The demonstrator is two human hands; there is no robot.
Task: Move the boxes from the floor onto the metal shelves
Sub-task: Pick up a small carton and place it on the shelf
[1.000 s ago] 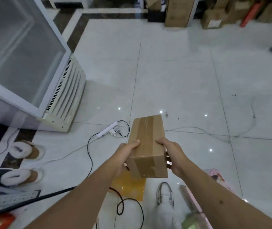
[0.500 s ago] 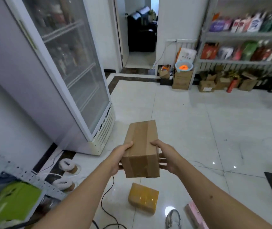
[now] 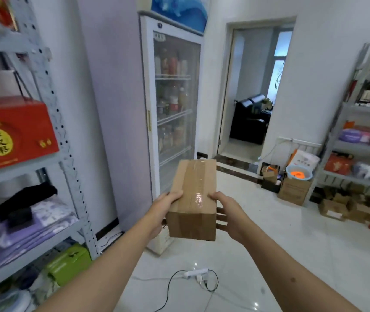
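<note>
The cardboard box (image 3: 194,199) is off the floor, clasped between the left hand (image 3: 164,210) and right hand (image 3: 229,212) at chest height; the metal shelves (image 3: 67,158) stand just left; placing remains.

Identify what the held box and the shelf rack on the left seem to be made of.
Box: brown corrugated cardboard by its matte look, sealed with glossy clear tape that catches a glare. Shelf rack: likely painted grey metal, given its slotted, perforated uprights. Both hands, left and right, hold the box.
</note>
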